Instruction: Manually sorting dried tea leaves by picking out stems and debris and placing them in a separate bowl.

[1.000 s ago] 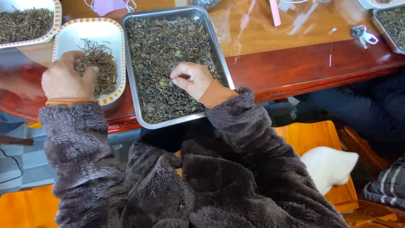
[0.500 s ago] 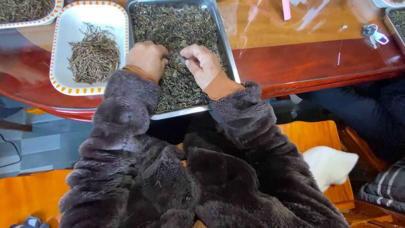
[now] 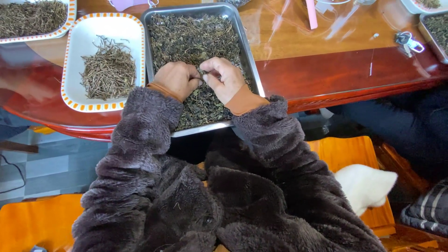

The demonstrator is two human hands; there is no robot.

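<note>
While both hands [image 3: 200, 79] meet mid-tray [image 3: 254, 77], rims clear, dish [image 3: 74, 51] just left.

My left hand [image 3: 176, 79] and right hand [image 3: 225, 77] rest knuckles-up, fingertips meeting, on the dried dark leaves [image 3: 193, 39] filling the metal tray [image 3: 249, 70]. The leaves are loose, curled and green-black, spread in an even layer. The tray is rectangular and shallow, lying flat with its near edge overhanging the red-brown table rim [image 3: 354, 88].

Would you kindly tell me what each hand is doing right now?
Left hand: curled, fingertips pinching in the leaves.
Right hand: curled, pinching there too; what it holds cannot be told.
</note>
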